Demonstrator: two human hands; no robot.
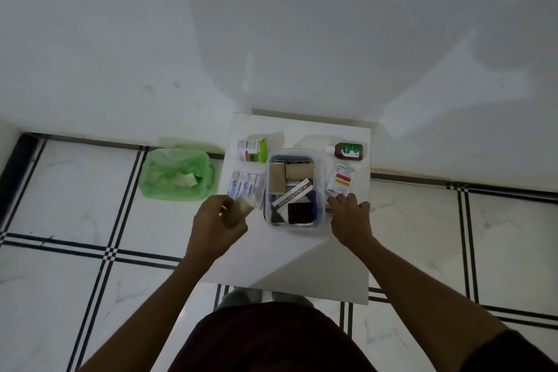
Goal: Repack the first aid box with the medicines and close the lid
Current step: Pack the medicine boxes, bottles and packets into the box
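The clear plastic first aid box (320, 190) stands open on a small white table (299, 263). Inside lie tan bandage rolls (290, 174), an ointment carton (292, 196) and a dark tablet strip (299, 212). My left hand (219, 217) is closed around a small pale roll (243, 205) just left of the box, above blue-and-white bandage packets (244, 187). My right hand (350, 211) rests on the table right of the box, fingertips touching the lower edge of a white sachet with red and yellow bands (341, 180). No lid is clearly visible.
A green-and-white carton (252, 149) lies at the table's back left, a brown antiseptic bottle (347, 150) at the back right. A bin with a green liner (176, 174) stands on the tiled floor to the left. A white wall rises behind the table.
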